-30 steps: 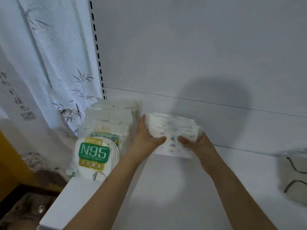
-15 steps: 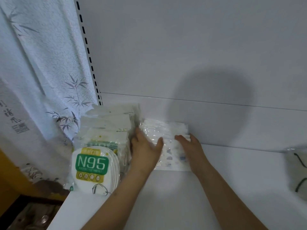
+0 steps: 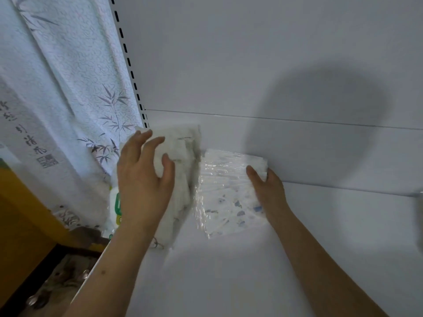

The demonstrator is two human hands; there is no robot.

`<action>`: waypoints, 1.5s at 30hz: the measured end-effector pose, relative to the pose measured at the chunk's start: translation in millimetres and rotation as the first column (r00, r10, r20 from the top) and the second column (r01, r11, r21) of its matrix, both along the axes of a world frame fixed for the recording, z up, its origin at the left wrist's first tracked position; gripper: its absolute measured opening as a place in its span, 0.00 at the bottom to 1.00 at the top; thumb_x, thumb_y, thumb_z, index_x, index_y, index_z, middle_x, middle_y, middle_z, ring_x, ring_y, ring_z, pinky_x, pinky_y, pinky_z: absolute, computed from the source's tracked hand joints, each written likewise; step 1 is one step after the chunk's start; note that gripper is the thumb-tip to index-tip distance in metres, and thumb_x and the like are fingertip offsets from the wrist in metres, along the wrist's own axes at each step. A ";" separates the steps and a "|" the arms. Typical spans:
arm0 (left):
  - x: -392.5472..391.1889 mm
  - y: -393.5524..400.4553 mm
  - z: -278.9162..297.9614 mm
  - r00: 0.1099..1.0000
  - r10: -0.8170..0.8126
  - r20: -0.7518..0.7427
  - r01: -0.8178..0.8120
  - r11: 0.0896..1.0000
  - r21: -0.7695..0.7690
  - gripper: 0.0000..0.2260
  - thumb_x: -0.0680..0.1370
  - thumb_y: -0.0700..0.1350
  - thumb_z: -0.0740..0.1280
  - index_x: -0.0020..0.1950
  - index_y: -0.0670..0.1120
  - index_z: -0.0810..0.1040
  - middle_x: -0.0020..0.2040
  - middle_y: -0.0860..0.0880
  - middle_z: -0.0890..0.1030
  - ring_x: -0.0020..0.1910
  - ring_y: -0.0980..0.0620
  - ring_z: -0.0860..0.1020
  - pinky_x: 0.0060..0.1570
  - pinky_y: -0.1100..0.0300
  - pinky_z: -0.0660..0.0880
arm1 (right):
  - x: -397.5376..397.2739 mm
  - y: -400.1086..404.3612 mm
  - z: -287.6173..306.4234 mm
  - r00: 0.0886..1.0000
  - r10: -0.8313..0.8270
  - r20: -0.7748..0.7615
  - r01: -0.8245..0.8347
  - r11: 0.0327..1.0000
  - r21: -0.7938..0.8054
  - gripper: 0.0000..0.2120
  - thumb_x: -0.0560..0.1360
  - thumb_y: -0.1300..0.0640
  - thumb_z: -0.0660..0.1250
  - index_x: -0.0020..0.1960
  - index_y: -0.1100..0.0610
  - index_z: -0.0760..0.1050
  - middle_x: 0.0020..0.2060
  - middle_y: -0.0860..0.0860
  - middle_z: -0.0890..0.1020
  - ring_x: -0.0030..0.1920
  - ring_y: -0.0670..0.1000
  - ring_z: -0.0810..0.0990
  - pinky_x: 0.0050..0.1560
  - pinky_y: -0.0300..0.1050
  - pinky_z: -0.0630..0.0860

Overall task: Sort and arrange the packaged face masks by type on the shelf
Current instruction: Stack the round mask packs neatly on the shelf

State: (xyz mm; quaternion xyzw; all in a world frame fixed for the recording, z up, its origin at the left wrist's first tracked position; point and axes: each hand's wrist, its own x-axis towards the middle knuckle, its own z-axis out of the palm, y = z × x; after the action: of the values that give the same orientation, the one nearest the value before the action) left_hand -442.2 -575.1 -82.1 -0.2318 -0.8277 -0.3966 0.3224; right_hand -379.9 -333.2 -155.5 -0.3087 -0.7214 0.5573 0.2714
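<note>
A stack of clear-wrapped patterned masks (image 3: 225,193) lies flat on the white shelf (image 3: 229,271) against the back panel. My right hand (image 3: 266,191) rests on the stack's right edge, thumb on top and fingers at the side. To the left stands a row of white N95 mask packs (image 3: 180,156) at the shelf's left end. My left hand (image 3: 144,179) lies over those packs with fingers spread and thumb pressing their top. It hides most of the green N95 label (image 3: 117,207).
A white curtain with a bamboo print (image 3: 68,99) hangs left of the shelf's slotted upright (image 3: 130,65). Below the shelf's left edge are a yellow surface (image 3: 20,225) and dark clutter. A blurred bag edge (image 3: 420,213) shows at the far right.
The patterned stack has been laid down flat on the shelf. My left hand has left it and moved left onto the N95 packs. My right hand stays at the stack's right edge.
</note>
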 end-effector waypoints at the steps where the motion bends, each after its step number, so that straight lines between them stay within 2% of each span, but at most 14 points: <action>1: -4.0 -12.3 -0.5 1.000 0.023 0.000 -0.023 1.000 0.000 0.16 0.81 0.48 0.62 0.67 0.45 0.78 0.71 0.46 0.74 0.75 0.46 0.66 0.72 0.42 0.66 | 0.9 1.7 -0.2 1.000 -0.003 -0.017 0.003 1.000 -0.014 0.11 0.75 0.42 0.69 0.51 0.48 0.79 0.47 0.45 0.84 0.52 0.50 0.82 0.60 0.55 0.78; 4: -17.8 -38.2 -8.6 0.995 0.073 0.061 -0.066 0.991 -0.118 0.22 0.81 0.55 0.59 0.71 0.47 0.75 0.75 0.44 0.71 0.78 0.44 0.62 0.75 0.42 0.60 | 1.4 6.6 -1.1 0.999 -0.019 -0.039 0.017 0.999 -0.051 0.17 0.73 0.39 0.69 0.53 0.50 0.80 0.48 0.46 0.85 0.52 0.50 0.83 0.60 0.55 0.78; 9: -28.2 -25.3 -49.7 0.969 0.132 0.207 -0.045 0.924 -0.380 0.33 0.78 0.65 0.50 0.79 0.50 0.65 0.81 0.41 0.59 0.81 0.39 0.52 0.78 0.39 0.49 | 3.6 -1.2 5.4 0.992 -0.087 0.093 0.070 0.982 0.175 0.21 0.72 0.36 0.70 0.43 0.54 0.74 0.37 0.47 0.79 0.43 0.53 0.79 0.45 0.48 0.77; 12: -30.5 -16.0 -52.4 0.963 0.151 0.225 -0.071 0.943 -0.326 0.33 0.78 0.64 0.49 0.79 0.50 0.65 0.81 0.41 0.60 0.81 0.39 0.52 0.78 0.37 0.48 | 10.5 -6.0 10.5 0.992 -0.122 0.024 0.114 0.970 0.213 0.19 0.72 0.40 0.72 0.38 0.53 0.70 0.33 0.45 0.76 0.35 0.47 0.75 0.41 0.43 0.68; 15: -25.6 -11.1 -42.1 0.971 0.157 0.182 -0.112 0.966 -0.235 0.30 0.80 0.61 0.51 0.77 0.46 0.68 0.79 0.40 0.63 0.80 0.39 0.54 0.77 0.37 0.48 | 14.0 -5.3 12.0 0.986 -0.145 -0.089 0.159 0.969 0.188 0.16 0.73 0.41 0.72 0.45 0.53 0.73 0.36 0.42 0.78 0.36 0.38 0.77 0.42 0.38 0.74; 17: -14.3 -5.1 -31.0 0.996 0.077 0.042 -0.072 0.993 -0.098 0.22 0.82 0.53 0.57 0.72 0.43 0.73 0.75 0.41 0.69 0.78 0.41 0.61 0.77 0.41 0.53 | 11.5 -3.3 9.4 0.985 -0.157 -0.067 0.167 0.971 0.173 0.18 0.73 0.40 0.70 0.47 0.54 0.73 0.37 0.43 0.78 0.39 0.44 0.79 0.46 0.46 0.79; 20: 13.8 16.2 -17.6 0.976 -0.215 -0.041 0.216 0.975 0.042 0.15 0.82 0.45 0.60 0.66 0.43 0.76 0.66 0.45 0.76 0.67 0.47 0.73 0.68 0.52 0.70 | 7.5 1.1 5.3 0.988 -0.157 0.007 0.155 0.983 0.096 0.20 0.72 0.37 0.70 0.45 0.53 0.72 0.37 0.47 0.78 0.41 0.53 0.80 0.44 0.58 0.81; 23: 37.5 55.4 -37.7 0.911 -0.409 0.062 0.410 0.876 -0.255 0.22 0.83 0.53 0.57 0.74 0.47 0.71 0.73 0.45 0.71 0.72 0.47 0.70 0.71 0.52 0.68 | 7.3 3.5 6.7 0.991 -0.126 0.038 0.123 0.990 0.068 0.18 0.75 0.40 0.68 0.48 0.55 0.73 0.39 0.48 0.78 0.42 0.52 0.79 0.38 0.47 0.78; 27: 22.6 85.7 -83.7 0.921 -0.366 0.132 0.350 0.633 -0.691 0.31 0.83 0.62 0.46 0.83 0.49 0.53 0.83 0.43 0.53 0.81 0.38 0.48 0.77 0.34 0.52 | 12.1 7.9 4.9 0.997 -0.041 0.072 0.042 0.999 -0.020 0.11 0.78 0.44 0.64 0.53 0.51 0.73 0.44 0.47 0.79 0.44 0.49 0.80 0.49 0.50 0.79; 31: 6.6 75.8 -80.2 0.846 -0.500 0.183 0.431 0.441 -0.787 0.29 0.83 0.56 0.48 0.83 0.51 0.44 0.83 0.50 0.41 0.81 0.43 0.35 0.77 0.38 0.34 | 17.6 17.7 6.0 0.995 0.020 0.094 -0.020 1.000 0.009 0.10 0.78 0.47 0.66 0.57 0.50 0.74 0.48 0.46 0.81 0.51 0.50 0.81 0.58 0.50 0.77; 33: 7.7 75.9 -75.6 0.840 -0.491 0.233 0.479 0.467 -0.743 0.30 0.84 0.56 0.51 0.83 0.54 0.43 0.83 0.50 0.38 0.80 0.46 0.33 0.77 0.43 0.31 | 17.2 19.5 10.1 0.997 0.026 0.068 -0.026 1.000 -0.008 0.14 0.78 0.46 0.66 0.60 0.52 0.75 0.51 0.47 0.81 0.53 0.50 0.81 0.60 0.50 0.76; 36: 8.0 83.4 -82.9 0.890 -0.391 0.234 0.434 0.569 -0.699 0.31 0.82 0.63 0.42 0.83 0.54 0.44 0.83 0.48 0.41 0.81 0.46 0.36 0.78 0.41 0.38 | 18.6 16.1 12.0 0.993 0.092 0.080 -0.087 0.995 -0.055 0.15 0.80 0.46 0.64 0.61 0.53 0.75 0.52 0.48 0.81 0.53 0.49 0.81 0.59 0.48 0.76; 41: 12.7 85.4 -67.2 0.892 -0.361 0.272 0.433 0.511 -0.742 0.37 0.77 0.68 0.39 0.83 0.53 0.47 0.84 0.46 0.44 0.82 0.46 0.39 0.78 0.41 0.39 | 22.3 16.0 20.8 0.970 0.126 0.210 -0.157 0.978 0.140 0.17 0.82 0.45 0.58 0.56 0.56 0.78 0.49 0.50 0.82 0.50 0.51 0.80 0.46 0.41 0.71; 45: 43.0 105.4 -30.2 0.816 -0.517 0.259 0.578 0.718 -0.388 0.27 0.83 0.60 0.53 0.79 0.49 0.65 0.79 0.47 0.66 0.78 0.48 0.62 0.78 0.53 0.55 | 47.0 24.4 51.3 0.973 -0.024 0.229 -0.055 0.941 0.334 0.23 0.83 0.44 0.56 0.65 0.61 0.75 0.60 0.57 0.80 0.61 0.55 0.77 0.59 0.43 0.70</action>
State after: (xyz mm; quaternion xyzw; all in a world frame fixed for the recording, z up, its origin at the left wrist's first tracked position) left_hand -399.2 -469.7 -112.2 -0.5076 -0.8093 -0.2864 0.0724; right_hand -332.9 -308.9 -104.2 -0.3141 -0.8353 0.3877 0.2306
